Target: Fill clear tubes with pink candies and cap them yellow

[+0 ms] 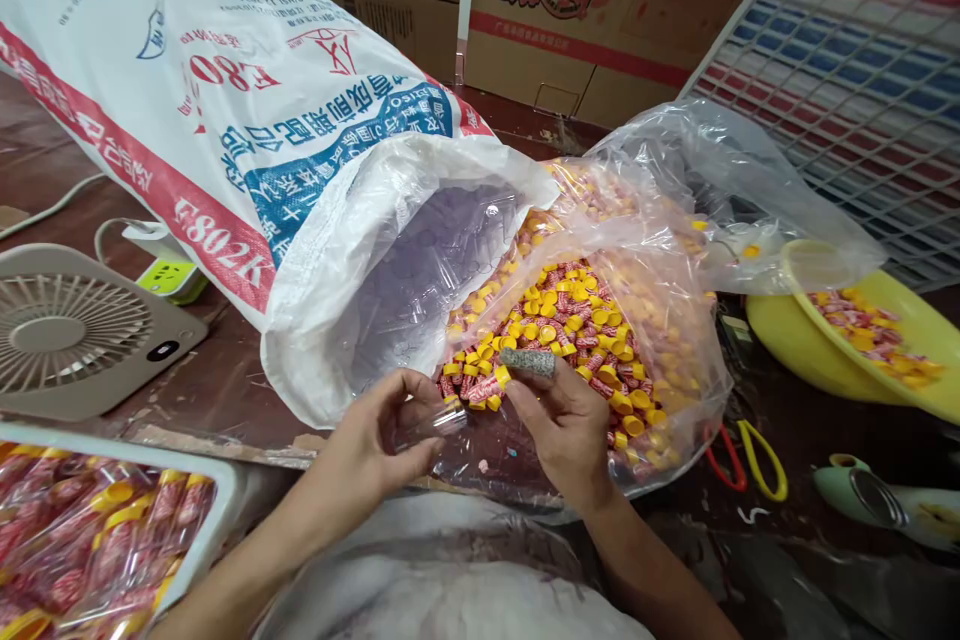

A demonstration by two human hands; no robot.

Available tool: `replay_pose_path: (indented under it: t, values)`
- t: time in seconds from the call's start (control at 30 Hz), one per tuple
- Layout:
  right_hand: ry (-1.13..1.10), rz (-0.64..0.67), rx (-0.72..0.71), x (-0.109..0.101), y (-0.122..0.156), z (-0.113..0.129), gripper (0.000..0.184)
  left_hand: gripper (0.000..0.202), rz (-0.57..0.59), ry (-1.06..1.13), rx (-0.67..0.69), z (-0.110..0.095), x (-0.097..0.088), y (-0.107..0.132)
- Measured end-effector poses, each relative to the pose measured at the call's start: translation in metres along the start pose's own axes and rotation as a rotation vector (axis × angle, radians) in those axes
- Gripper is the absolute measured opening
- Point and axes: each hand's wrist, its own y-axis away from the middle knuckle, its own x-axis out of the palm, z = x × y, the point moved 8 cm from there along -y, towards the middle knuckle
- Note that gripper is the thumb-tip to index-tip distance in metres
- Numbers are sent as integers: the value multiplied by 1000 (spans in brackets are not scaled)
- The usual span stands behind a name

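My left hand [379, 435] pinches a small clear plastic sleeve [429, 420] at the table's near edge. My right hand [562, 425], with a grey fabric cot on the index finger, holds a small red-patterned tube with a yellow cap [487, 387] at the sleeve's mouth. Just behind both hands a clear plastic bag [660, 300] lies open, piled with several such yellow-capped tubes [577, 315].
A big white woven sack [225, 120] lies across the table, its mouth facing me. A small fan [67, 330] sits left, a white tray of packed sleeves [225, 490] at near left. Yellow bowls [795, 340], scissors [750, 460] and a green tool [885, 495] lie right. Cardboard boxes [600, 10] stand behind.
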Motion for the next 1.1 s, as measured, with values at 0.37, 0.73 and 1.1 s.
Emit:
replay_pose_path:
  t: [0.37,0.73,1.1]
  values:
    - [386,324,-424,38,15,37,55,28,-5,555,-83,19,44,1]
    - [630,465,-359,31,13,13,88,6,-176,-400,111,-6,-5,-19]
    - [937,530,-341,21,9,-22,15,34,-307,-1603,265,-44,-43,-71]
